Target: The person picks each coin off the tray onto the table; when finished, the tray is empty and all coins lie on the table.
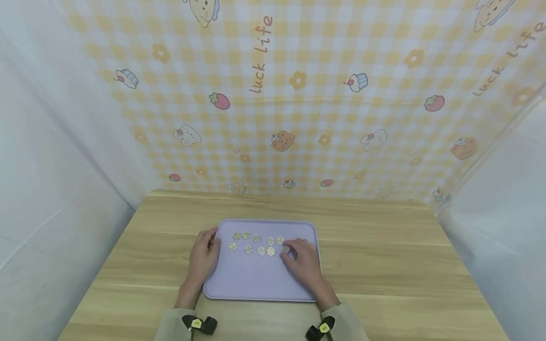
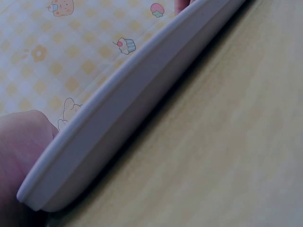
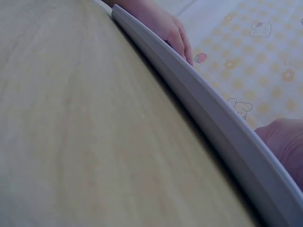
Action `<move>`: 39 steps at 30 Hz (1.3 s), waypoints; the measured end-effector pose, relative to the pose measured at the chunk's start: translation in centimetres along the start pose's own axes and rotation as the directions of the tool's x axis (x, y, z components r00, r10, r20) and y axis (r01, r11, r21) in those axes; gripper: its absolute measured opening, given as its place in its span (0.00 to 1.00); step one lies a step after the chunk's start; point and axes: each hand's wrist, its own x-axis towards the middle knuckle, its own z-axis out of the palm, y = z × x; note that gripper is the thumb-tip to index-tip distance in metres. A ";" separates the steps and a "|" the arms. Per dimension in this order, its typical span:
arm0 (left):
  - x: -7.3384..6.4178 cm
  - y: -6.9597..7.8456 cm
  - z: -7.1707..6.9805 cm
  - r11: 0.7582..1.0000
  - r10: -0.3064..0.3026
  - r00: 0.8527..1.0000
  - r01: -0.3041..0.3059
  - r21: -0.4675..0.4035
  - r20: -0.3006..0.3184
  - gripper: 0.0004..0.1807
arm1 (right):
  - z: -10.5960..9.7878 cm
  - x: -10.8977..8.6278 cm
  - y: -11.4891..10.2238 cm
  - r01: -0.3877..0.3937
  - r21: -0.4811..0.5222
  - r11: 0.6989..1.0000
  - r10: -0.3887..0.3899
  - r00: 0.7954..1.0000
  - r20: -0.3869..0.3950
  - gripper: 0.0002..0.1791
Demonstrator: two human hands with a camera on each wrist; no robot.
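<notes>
Fingers (image 1: 294,243) of your right hand (image 1: 306,264) pinch a coin (image 1: 286,249) within the tray (image 1: 256,284), beside other coins (image 1: 246,235), its thinness likely inviting this hold. Your left hand (image 1: 204,259), grip unclear, touches the tray's left side, probably steadying it.

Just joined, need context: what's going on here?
A person is handling coins in a purple tray on a wood-grain table. The left hand holds the tray's left edge. The right hand, over the tray's right side, pinches one coin between thumb and finger. The other coins lie in two rough rows in the tray's far half.
</notes>
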 end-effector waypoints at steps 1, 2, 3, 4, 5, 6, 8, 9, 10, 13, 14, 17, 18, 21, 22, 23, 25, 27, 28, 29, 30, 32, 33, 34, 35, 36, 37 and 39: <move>0.0 0.0 0.0 1.000 0.001 1.000 -0.001 -0.003 -0.001 0.23 | 0.0 0.0 0.0 0.001 0.000 1.000 -0.001 1.000 0.003 0.14; 0.0 -0.1 0.0 1.000 0.003 1.000 -0.003 -0.005 -0.001 0.23 | 0.0 0.0 -0.1 0.002 0.000 1.000 -0.002 1.000 0.006 0.14; 0.0 -0.1 0.0 1.000 0.003 1.000 -0.003 -0.007 -0.001 0.23 | 0.0 0.0 -0.2 0.003 -0.007 1.000 -0.003 1.000 0.013 0.14; 0.1 -0.1 0.0 1.000 0.003 1.000 -0.003 -0.008 -0.001 0.23 | -0.1 0.0 -0.2 0.006 -0.015 1.000 -0.005 1.000 0.018 0.14; 0.1 -0.1 0.0 1.000 0.003 1.000 -0.003 -0.010 -0.003 0.23 | -0.1 0.0 -0.3 0.007 -0.023 1.000 -0.007 1.000 0.025 0.15; 0.1 -0.1 0.0 1.000 0.003 1.000 -0.003 -0.010 -0.004 0.23 | -0.1 0.0 -0.4 0.007 -0.029 1.000 -0.006 0.999 0.031 0.14; 0.1 -0.1 0.0 1.000 0.004 1.000 -0.004 -0.011 -0.005 0.22 | -0.1 0.0 -0.5 0.005 -0.037 0.999 -0.003 0.999 0.041 0.14; 0.1 -0.1 -0.1 1.000 0.004 1.000 -0.004 -0.011 -0.006 0.22 | -0.1 0.0 -0.5 0.005 -0.041 0.999 -0.003 0.999 0.042 0.14; 0.1 -0.1 -0.1 1.000 0.005 1.000 -0.005 -0.011 -0.005 0.22 | -0.1 -0.1 -0.5 0.005 -0.040 0.999 -0.003 0.999 0.041 0.13; 0.1 -0.1 -0.1 1.000 0.004 1.000 -0.004 -0.012 -0.001 0.22 | -0.1 -0.1 -0.5 0.017 -0.048 0.999 -0.015 0.999 0.031 0.12; 0.1 -0.1 -0.1 1.000 0.004 1.000 -0.004 -0.010 0.000 0.22 | -0.1 -0.1 -0.5 0.023 -0.054 0.998 -0.022 0.999 0.028 0.12; 0.0 -0.2 -0.1 1.000 0.003 1.000 -0.003 -0.008 0.001 0.22 | -0.1 -0.1 -0.5 0.029 -0.062 0.998 -0.028 0.999 0.024 0.12; 0.0 -0.2 0.0 1.000 0.003 1.000 -0.003 -0.004 -0.001 0.22 | -0.1 -0.2 -0.5 0.031 -0.059 0.998 -0.030 0.999 0.021 0.12; 0.0 -0.2 0.1 1.000 0.015 1.000 -0.015 0.002 -0.014 0.22 | -0.1 -0.2 -0.5 0.055 -0.049 0.997 -0.056 0.998 -0.005 0.12; 0.0 -0.2 0.1 1.000 0.020 1.000 -0.020 0.004 -0.018 0.22 | 0.0 -0.2 -0.4 0.075 -0.048 0.996 -0.076 0.997 -0.023 0.12; 0.0 -0.3 0.1 1.000 0.027 0.999 -0.026 0.005 -0.026 0.22 | 0.0 -0.1 -0.3 0.099 -0.044 0.994 -0.101 0.994 -0.047 0.13; -0.1 -0.2 0.2 0.999 0.037 0.999 -0.037 0.002 -0.035 0.22 | 0.0 0.0 -0.1 0.152 -0.039 0.988 -0.155 0.983 -0.098 0.13; -0.1 -0.2 0.2 0.999 0.038 0.999 -0.038 0.000 -0.038 0.22 | 0.0 0.1 0.1 0.202 -0.026 0.979 -0.204 0.967 -0.151 0.14; -0.1 -0.2 0.2 0.999 0.036 0.999 -0.036 -0.003 -0.036 0.22 | 0.0 0.1 0.2 0.224 -0.016 0.974 -0.223 0.959 -0.174 0.15; -0.1 -0.2 0.2 0.999 0.033 0.999 -0.033 -0.004 -0.034 0.22 | 0.0 0.1 0.2 0.242 -0.005 0.970 -0.238 0.952 -0.193 0.15; -0.1 -0.2 0.2 1.000 0.031 0.999 -0.031 -0.005 -0.030 0.22 | -0.1 0.2 0.3 0.255 0.005 0.967 -0.248 0.946 -0.207 0.16; -0.1 -0.2 0.2 1.000 0.022 0.999 -0.023 -0.008 -0.027 0.22 | -0.2 0.2 0.4 0.278 0.012 0.960 -0.268 0.935 -0.231 0.17; -0.1 -0.2 0.2 1.000 0.022 0.999 -0.022 -0.010 -0.027 0.21 | -0.3 0.2 0.5 0.283 0.015 0.959 -0.271 0.933 -0.235 0.17; -0.1 -0.2 0.2 1.000 0.020 0.999 -0.020 -0.010 -0.025 0.21 | -0.4 0.3 0.6 0.290 0.014 0.957 -0.278 0.929 -0.242 0.17; -0.1 -0.2 0.2 1.000 0.020 0.999 -0.020 -0.009 -0.025 0.21 | -0.6 0.3 0.6 0.290 0.017 0.957 -0.277 0.929 -0.245 0.17; -0.1 -0.2 0.1 1.000 0.023 0.999 -0.023 -0.010 -0.025 0.21 | -0.8 0.4 0.7 0.290 0.017 0.957 -0.277 0.928 -0.250 0.17; -0.1 -0.2 0.1 1.000 0.023 0.999 -0.023 -0.011 -0.025 0.21 | -1.0 0.4 0.8 0.291 0.018 0.957 -0.277 0.926 -0.255 0.17; -0.1 -0.1 0.0 1.000 0.024 1.000 -0.025 -0.013 -0.018 0.21 | -1.5 0.6 1.1 0.291 0.029 0.956 -0.273 0.924 -0.267 0.17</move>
